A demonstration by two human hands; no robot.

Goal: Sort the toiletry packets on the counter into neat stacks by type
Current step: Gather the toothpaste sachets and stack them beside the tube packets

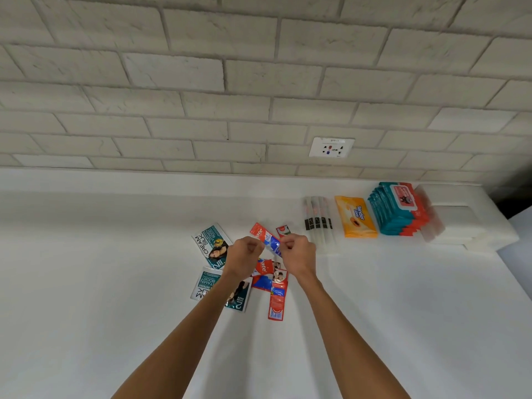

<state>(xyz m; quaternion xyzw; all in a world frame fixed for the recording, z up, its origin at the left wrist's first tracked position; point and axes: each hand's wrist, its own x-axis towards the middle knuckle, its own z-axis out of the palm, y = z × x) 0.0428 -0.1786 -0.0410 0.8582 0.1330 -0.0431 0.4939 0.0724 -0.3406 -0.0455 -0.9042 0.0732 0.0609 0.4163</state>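
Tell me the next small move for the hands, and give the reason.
Probably lay the held toothpaste packet flat onto the other toothpaste packets lying crooked on the counter beneath the wrists, edges lined up. Both the left hand and the right hand pinch it in the air, and that loose pile is its matching type; the teal sachets beside it are another kind.

The toothpaste sachet [267, 239] I hold is glossy, crinkled plastic film, the wet-wipe packs [398, 211] shiny plastic too, the counter [115, 254] beneath smooth matt white, the brick wall [201, 82] behind rough and chalky.
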